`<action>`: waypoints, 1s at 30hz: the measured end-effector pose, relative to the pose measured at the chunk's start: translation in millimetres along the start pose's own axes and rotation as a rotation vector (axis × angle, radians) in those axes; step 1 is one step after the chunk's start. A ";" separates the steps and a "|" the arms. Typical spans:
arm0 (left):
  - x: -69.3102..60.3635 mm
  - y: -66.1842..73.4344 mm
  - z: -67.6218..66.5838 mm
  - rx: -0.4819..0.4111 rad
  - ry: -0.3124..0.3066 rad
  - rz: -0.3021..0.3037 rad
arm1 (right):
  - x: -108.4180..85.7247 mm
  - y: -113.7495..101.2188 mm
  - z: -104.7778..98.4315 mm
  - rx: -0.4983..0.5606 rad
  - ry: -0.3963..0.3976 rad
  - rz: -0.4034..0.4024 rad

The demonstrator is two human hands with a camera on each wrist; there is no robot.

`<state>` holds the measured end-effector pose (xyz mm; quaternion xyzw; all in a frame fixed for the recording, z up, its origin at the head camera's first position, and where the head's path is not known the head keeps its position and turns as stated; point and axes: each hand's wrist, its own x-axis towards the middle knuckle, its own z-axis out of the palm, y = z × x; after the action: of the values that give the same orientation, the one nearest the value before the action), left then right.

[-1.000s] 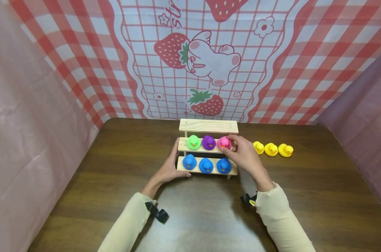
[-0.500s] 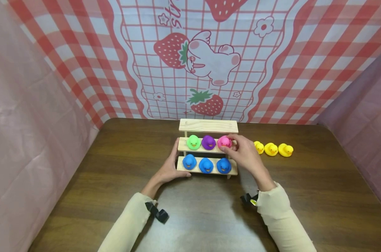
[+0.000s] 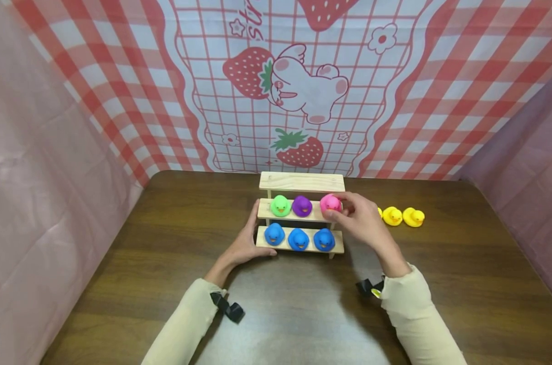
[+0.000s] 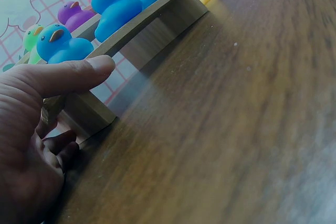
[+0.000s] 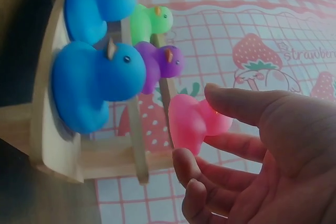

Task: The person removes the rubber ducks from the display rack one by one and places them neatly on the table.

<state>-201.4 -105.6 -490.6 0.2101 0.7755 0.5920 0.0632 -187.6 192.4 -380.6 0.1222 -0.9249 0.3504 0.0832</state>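
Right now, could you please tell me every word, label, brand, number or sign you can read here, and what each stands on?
"str": on the checked backdrop cloth, sideways, cut off by the head view's top edge.
"strawberr": on the same cloth in the right wrist view, running off the right edge.
No text can be read on the pink duck or the wooden stand.

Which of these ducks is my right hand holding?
The pink duck: the only pink one and the only one held, pinched by your right hand, beside the purple duck.
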 end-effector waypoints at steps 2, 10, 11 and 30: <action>0.0 0.2 0.0 0.002 0.001 0.001 | -1.0 0.3 -4.0 0.004 0.000 0.002; -0.2 -0.8 0.1 -0.003 0.000 0.006 | -5.9 4.7 -21.5 -0.023 0.029 0.010; -0.2 -1.0 0.0 -0.005 0.000 0.007 | -6.5 5.5 -23.7 -0.030 0.031 0.010; 1.4 -3.7 -0.1 0.001 -0.003 0.028 | -19.8 28.6 -55.9 -0.070 0.034 0.061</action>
<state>-203.6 -105.9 -493.8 0.2219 0.7728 0.5920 0.0557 -173.0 253.8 -361.9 0.0852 -0.9383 0.3222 0.0925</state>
